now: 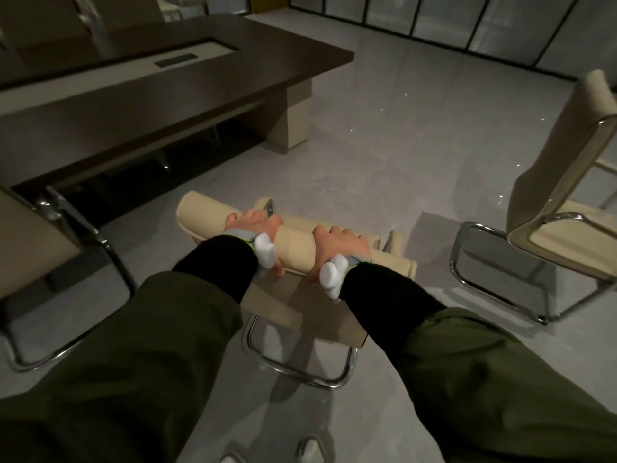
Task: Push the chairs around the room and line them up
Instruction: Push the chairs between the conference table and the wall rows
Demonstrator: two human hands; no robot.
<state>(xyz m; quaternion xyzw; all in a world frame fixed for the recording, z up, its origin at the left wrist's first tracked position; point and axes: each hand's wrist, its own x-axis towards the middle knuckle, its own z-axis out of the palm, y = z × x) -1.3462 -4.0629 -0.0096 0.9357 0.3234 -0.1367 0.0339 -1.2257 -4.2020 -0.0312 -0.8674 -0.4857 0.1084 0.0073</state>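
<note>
A beige padded chair (297,243) on a chrome sled frame stands right in front of me, seen from above and behind. My left hand (255,225) grips the left part of its top edge, fingers over the far side and thumb underneath. My right hand (340,245) grips the right part the same way. A second beige chair (561,175) stands apart at the right, turned sideways. A third chair (36,248) sits at the left edge, partly cut off, next to the table.
A long dark brown conference table (207,81) fills the upper left, its corner leg (295,125) close ahead of the held chair. More chairs show dimly behind it. Grey floor (400,155) stretches toward a glass partition wall (467,25) at the back.
</note>
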